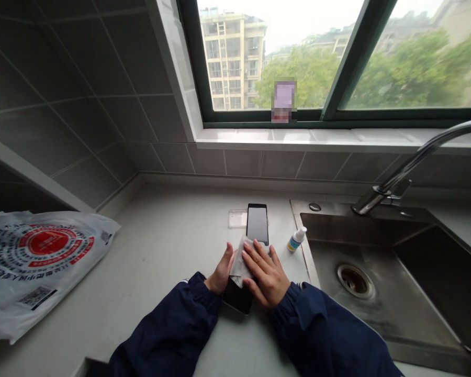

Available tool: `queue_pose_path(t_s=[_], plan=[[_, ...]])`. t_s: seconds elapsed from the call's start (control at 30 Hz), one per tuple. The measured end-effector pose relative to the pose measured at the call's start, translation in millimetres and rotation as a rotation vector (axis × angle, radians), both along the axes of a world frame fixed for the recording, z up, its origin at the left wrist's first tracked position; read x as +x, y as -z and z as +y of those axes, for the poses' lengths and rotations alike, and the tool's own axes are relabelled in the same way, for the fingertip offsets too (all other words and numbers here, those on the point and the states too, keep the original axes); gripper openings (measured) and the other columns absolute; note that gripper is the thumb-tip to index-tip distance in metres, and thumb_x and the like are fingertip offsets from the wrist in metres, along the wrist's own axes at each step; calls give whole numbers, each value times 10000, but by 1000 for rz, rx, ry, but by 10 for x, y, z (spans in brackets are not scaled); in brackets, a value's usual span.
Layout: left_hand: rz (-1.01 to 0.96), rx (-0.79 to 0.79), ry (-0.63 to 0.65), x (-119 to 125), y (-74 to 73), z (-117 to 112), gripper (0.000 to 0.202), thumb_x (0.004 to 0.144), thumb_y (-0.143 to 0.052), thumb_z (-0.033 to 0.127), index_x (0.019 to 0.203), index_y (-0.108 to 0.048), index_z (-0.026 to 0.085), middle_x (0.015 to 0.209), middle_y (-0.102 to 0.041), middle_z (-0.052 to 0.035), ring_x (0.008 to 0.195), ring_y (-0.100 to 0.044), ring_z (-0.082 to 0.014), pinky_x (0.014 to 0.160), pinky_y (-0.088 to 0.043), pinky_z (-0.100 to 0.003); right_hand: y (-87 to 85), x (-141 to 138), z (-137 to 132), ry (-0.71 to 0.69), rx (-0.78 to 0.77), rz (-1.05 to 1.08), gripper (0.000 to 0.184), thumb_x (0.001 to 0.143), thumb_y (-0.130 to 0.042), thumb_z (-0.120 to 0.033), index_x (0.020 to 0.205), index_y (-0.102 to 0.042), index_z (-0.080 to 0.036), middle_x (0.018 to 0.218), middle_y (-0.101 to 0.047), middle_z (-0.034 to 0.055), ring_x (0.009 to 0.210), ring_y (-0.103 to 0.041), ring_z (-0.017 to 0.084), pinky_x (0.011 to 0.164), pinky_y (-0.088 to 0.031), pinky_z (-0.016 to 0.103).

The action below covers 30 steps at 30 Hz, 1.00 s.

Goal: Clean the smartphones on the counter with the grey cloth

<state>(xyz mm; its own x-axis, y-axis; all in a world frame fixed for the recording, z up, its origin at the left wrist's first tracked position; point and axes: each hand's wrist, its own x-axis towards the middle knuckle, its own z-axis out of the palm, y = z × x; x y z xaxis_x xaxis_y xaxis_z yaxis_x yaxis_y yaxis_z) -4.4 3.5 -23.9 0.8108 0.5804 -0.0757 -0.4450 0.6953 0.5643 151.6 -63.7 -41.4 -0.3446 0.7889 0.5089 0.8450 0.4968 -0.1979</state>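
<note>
A: Any way through on the left of the desk (172,230)?
B: Plenty. From the left hand (221,273) bare surface runs up to the back left corner; only the plastic bag (43,272) blocks the left end.
A: Straight ahead?
B: Blocked by a phone (257,224), just beyond the right hand (267,273), with a clear case (237,219) showing at its left side. A bare strip passes behind them along the back edge.
A: And right?
B: A gap lies between phone and bottle (295,241). The bottle crowds the sink's (298,210) left rim; further right, the faucet (400,170) rises at the back rim.
</note>
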Motion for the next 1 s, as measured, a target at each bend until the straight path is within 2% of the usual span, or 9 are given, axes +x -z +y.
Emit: queue_pose_path(t_s=[0.27,0.43,0.7,1.0], plan=[[-12,-21,-75,12,17,-57,712,886,-439,629,1445,-379,193,1262,-620,-165,1213,-569,-268,1023,-409,-394,10,-6,1,-14,21,28,597,942,-471,-309,1494,-324,-137,1511,-379,145,1451,-230,320,1154,-189,578],[17,-22,-98,18,8,-63,701,891,-425,629,1447,-382,202,1262,-621,-164,1209,-572,-272,1024,-407,-400,15,-6,3,-14,14,31,596,952,-455,-313,1502,-303,-141,1522,-359,137,1457,-214,315,1164,-174,560],[41,-2,-106,9,53,-65,716,906,-377,636,1444,-391,164,1279,-608,-179,1245,-541,-277,1077,-355,-409,19,-22,-39,-11,-23,47,587,955,-444,-315,1495,-309,-130,1539,-331,130,1465,-188,315,1169,-164,539],[54,37,-94,29,-2,-67,713,910,-350,644,1365,-492,114,1286,-604,-180,1294,-493,-273,1113,-310,-388,28,-30,-40,-6,-41,88,563,962,-429,-323,1483,-341,-128,1538,-336,127,1466,-189,314,1161,-198,533]])
